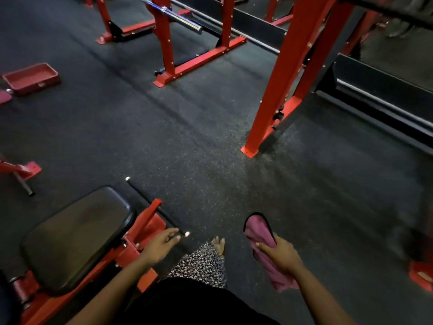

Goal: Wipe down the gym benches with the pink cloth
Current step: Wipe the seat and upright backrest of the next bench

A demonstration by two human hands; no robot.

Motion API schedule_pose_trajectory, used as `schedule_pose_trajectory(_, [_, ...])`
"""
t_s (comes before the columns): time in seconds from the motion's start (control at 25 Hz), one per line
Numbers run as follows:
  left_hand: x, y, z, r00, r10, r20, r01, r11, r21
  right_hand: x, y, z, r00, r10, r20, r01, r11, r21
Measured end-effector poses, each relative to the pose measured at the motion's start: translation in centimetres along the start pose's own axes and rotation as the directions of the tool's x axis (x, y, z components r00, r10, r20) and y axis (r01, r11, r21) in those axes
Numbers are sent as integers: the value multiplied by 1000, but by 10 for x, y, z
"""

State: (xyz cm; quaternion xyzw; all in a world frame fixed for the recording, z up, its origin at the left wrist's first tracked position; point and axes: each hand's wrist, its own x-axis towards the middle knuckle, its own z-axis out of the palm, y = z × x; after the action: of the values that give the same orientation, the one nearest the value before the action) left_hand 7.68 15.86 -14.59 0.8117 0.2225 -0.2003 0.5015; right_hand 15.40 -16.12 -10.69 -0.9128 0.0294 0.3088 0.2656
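Observation:
A gym bench with a black padded seat (75, 238) on a red frame stands at the lower left. My right hand (282, 255) grips the pink cloth (260, 233), which has a dark trim and hangs folded above the floor, well right of the bench. My left hand (161, 245) hovers with fingers apart just right of the bench's red foot and its black crossbar (152, 202), holding nothing. A bare foot (219, 245) and a patterned skirt show between my hands.
A red rack upright (278, 90) is bolted to the dark rubber floor ahead on the right. Another red rack with a chrome barbell (178, 18) stands at the back. A red tray (30, 78) lies at the far left. Open floor lies in the middle.

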Motion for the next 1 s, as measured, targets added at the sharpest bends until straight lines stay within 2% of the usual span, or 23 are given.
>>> schedule_pose_trajectory(0.08, [32,3,-4,997,-59,-41,58,998,-22,52,-27,-19,997,-76,26,77,996,-51])
schedule_pose_trajectory(0.16, [71,9,-15,985,-151,-88,140,984,-114,103,-64,-39,984,-166,66,173,978,-119])
schedule_pose_trajectory(0.32, [150,32,-53,917,-326,-230,262,927,-270,199,-150,-86,925,-333,182,365,911,-190])
schedule_pose_trajectory(0.44, [207,68,-88,909,-344,-236,282,924,-258,267,-202,-123,871,-426,245,486,819,-305])
schedule_pose_trajectory(0.64, [292,113,-144,903,-300,-308,221,938,-267,381,-248,-159,884,-392,253,465,786,-407])
schedule_pose_trajectory(0.8, [355,122,-205,889,-285,-357,196,944,-266,487,-327,-162,844,-409,346,532,717,-451])
schedule_pose_trajectory(0.88, [374,119,-238,853,-339,-396,207,917,-340,531,-377,-155,824,-416,384,560,699,-444])
schedule_pose_trajectory(1.0, [387,114,-284,709,-544,-449,250,789,-561,592,-480,-135,741,-458,491,664,608,-436])
